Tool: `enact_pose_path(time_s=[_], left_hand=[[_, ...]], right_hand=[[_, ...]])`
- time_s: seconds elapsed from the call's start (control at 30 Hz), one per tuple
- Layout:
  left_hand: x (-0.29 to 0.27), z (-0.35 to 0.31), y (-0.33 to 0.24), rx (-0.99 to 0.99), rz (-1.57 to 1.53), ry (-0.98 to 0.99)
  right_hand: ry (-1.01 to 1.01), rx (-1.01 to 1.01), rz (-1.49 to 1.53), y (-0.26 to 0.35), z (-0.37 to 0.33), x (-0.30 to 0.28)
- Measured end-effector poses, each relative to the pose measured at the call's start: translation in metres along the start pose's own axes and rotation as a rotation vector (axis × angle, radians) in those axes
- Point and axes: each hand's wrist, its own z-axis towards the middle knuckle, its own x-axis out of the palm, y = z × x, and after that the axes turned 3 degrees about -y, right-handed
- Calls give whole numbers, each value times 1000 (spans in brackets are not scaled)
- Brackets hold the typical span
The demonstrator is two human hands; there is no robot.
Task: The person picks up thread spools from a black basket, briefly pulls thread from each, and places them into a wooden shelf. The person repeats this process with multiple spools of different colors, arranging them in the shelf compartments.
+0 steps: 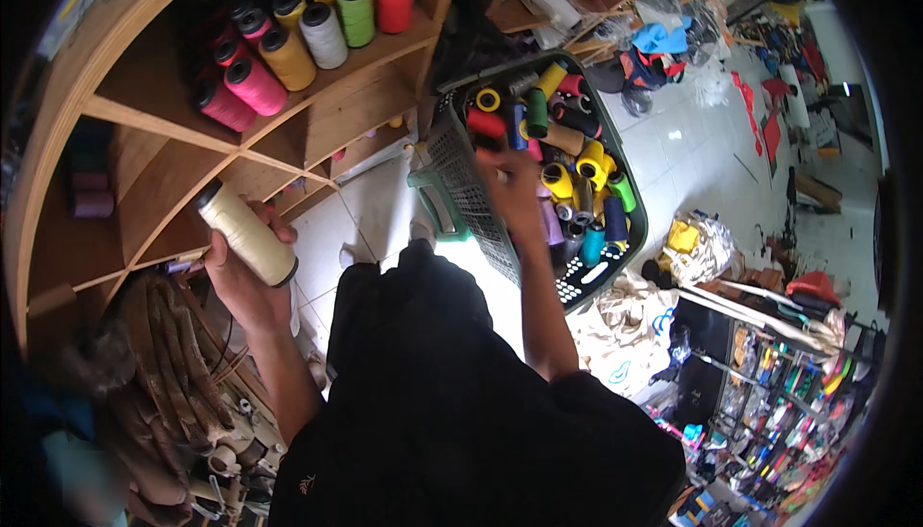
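Observation:
My left hand is wrapped round a large cream thread cone, tilted, with dark ends, in front of the wooden shelf. My right hand reaches over the near side of a dark green plastic basket. Its fingers are blurred and partly hidden among the thread spools, so a hold cannot be made out. Close to it lie a red spool, a green spool and a yellow spool. Several spools of other colours fill the basket in a loose heap.
Upright spools, including a pink one and a red one, crowd an upper shelf compartment. A green stool-like object stands beside the basket on white floor tiles. Cream cloth lies right of the basket, brown folded material lower left.

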Motion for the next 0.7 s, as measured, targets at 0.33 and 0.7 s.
enact_pose_path(time_s=[0.33,0.7], left_hand=[[-13,-8,-13,117,170,-81],[-51,-18,-56,244,252,-141]], right_hand=[[529,-17,708,230,-9,73],[730,-214,757,267,-21,108]])
